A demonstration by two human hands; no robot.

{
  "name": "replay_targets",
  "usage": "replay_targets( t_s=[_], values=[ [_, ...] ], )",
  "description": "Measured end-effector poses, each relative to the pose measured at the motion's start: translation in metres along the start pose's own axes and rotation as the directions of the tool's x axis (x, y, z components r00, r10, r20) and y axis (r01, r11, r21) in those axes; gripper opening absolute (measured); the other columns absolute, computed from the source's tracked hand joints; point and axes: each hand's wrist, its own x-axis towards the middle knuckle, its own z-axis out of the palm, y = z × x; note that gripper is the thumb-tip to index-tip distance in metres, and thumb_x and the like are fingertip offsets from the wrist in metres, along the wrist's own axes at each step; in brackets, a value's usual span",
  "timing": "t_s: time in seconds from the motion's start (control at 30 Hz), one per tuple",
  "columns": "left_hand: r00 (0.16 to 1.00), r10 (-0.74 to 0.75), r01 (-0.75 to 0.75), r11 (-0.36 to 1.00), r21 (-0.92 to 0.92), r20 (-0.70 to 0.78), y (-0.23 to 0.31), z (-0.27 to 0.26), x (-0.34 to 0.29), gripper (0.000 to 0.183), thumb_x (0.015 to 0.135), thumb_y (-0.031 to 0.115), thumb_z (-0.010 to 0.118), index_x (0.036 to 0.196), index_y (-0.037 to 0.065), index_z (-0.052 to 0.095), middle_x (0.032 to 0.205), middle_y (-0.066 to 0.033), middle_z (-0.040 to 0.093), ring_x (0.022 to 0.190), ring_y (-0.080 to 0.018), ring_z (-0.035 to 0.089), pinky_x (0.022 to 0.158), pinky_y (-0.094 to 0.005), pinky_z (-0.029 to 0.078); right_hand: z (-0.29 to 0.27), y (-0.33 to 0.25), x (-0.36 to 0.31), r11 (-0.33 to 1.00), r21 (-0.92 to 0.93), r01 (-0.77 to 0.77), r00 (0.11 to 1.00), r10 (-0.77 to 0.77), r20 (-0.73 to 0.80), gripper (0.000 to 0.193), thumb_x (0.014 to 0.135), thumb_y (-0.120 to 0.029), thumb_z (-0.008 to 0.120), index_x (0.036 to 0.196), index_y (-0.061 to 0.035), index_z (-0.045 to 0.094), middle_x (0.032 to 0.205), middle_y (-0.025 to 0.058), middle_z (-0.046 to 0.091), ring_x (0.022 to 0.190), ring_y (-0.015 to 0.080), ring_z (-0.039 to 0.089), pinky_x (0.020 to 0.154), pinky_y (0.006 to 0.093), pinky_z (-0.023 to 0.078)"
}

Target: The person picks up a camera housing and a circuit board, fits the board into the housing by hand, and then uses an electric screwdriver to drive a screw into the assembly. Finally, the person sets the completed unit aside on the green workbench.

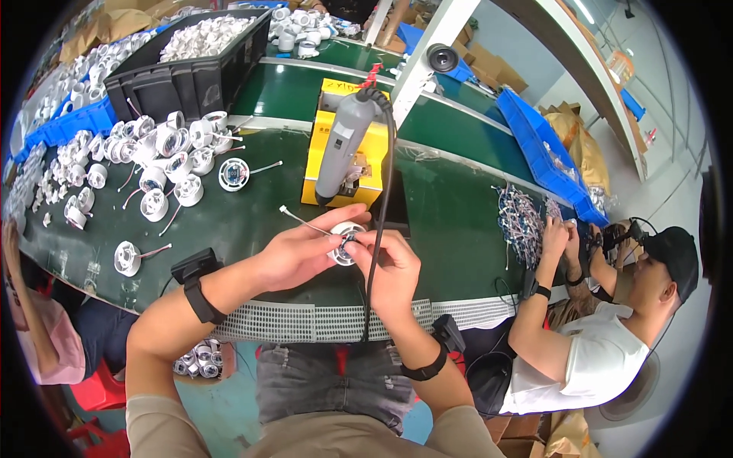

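Observation:
My left hand (pixel 299 248) grips a round white plastic housing (pixel 346 228) from the left, its thumb on the near face. A dark circuit board shows inside the housing, and a thin lead with a small white connector (pixel 284 209) sticks out to the upper left. From the right, my right hand (pixel 392 267) pinches at the board inside the housing; whether a small part sits between those fingertips is hidden. Just beyond my hands hangs a grey electric screwdriver (pixel 345 141), in front of a yellow box-shaped stand (pixel 314 166). Its black cable drops past my right hand.
Several white housings (pixel 188 190) with leads lie on the green table (pixel 259 206) at left. Behind them stand a black crate (pixel 172 85) and a blue bin (pixel 80 120). At right, a co-worker (pixel 584 347) handles a wire bundle (pixel 521 229) beside a blue tray (pixel 538 156).

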Motion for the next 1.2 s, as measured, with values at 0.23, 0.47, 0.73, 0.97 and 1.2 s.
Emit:
replay_targets(
  t_s=[0.23,0.47,0.73,0.97,1.2],
  values=[
    [0.997,0.017,-0.016,1.000,-0.019,0.071,0.001,-0.003,-0.001,0.058,0.101,0.020,0.045,0.151,0.007,0.020,0.147,-0.0080,0.035,0.135,-0.0200,0.036,0.111,-0.0384,0.028,0.005,-0.008,0.013,0.996,0.088,-0.029,0.999,0.028,0.018,0.021,0.078,0.000,0.075,0.097,0.0012,0.066,0.105,0.0104,0.060,0.090,0.0167,0.062,0.080,0.0289,0.050],
    [0.978,-0.159,0.202,0.891,0.407,-0.137,0.009,-0.008,0.002,0.040,0.099,0.014,0.049,0.136,0.000,0.041,0.105,-0.0096,0.060,0.086,-0.0165,0.064,0.072,-0.0293,0.060,-0.010,0.003,0.043,0.949,-0.296,0.111,0.985,-0.066,0.157,0.030,0.083,-0.004,0.071,0.110,0.0040,0.061,0.097,0.0103,0.065,0.088,0.0160,0.064,0.079,0.0278,0.051],
    [0.915,-0.198,0.321,0.886,0.334,-0.352,-0.002,-0.033,0.003,0.031,0.100,0.013,0.046,0.127,-0.002,0.046,0.106,-0.0125,0.059,0.089,-0.0231,0.066,0.080,-0.0342,0.060,0.053,-0.009,0.093,0.979,0.010,0.203,0.979,-0.203,-0.017,0.057,0.085,-0.011,0.065,0.132,0.0034,0.039,0.092,0.0101,0.063,0.086,0.0192,0.064,0.083,0.0340,0.050],
    [0.894,-0.200,0.339,0.887,0.315,-0.400,0.001,-0.028,0.006,0.031,0.099,0.011,0.046,0.127,-0.002,0.046,0.104,-0.0123,0.059,0.089,-0.0233,0.066,0.079,-0.0330,0.060,0.053,-0.029,0.138,0.902,0.189,0.388,0.892,-0.316,-0.322,0.036,0.095,-0.017,0.046,0.124,0.0023,0.038,0.059,0.0068,0.046,0.043,0.0174,0.046,0.042,0.0310,0.042],
    [0.887,-0.202,0.356,0.872,0.337,-0.415,0.003,-0.028,0.004,0.032,0.099,0.012,0.045,0.126,-0.004,0.047,0.107,-0.0155,0.060,0.089,-0.0234,0.067,0.077,-0.0331,0.061,0.061,-0.019,0.144,0.903,0.160,0.398,0.888,-0.335,-0.316,0.026,0.095,-0.015,0.047,0.115,0.0003,0.042,0.056,0.0064,0.045,0.041,0.0166,0.045,0.041,0.0302,0.040]
  ],
)
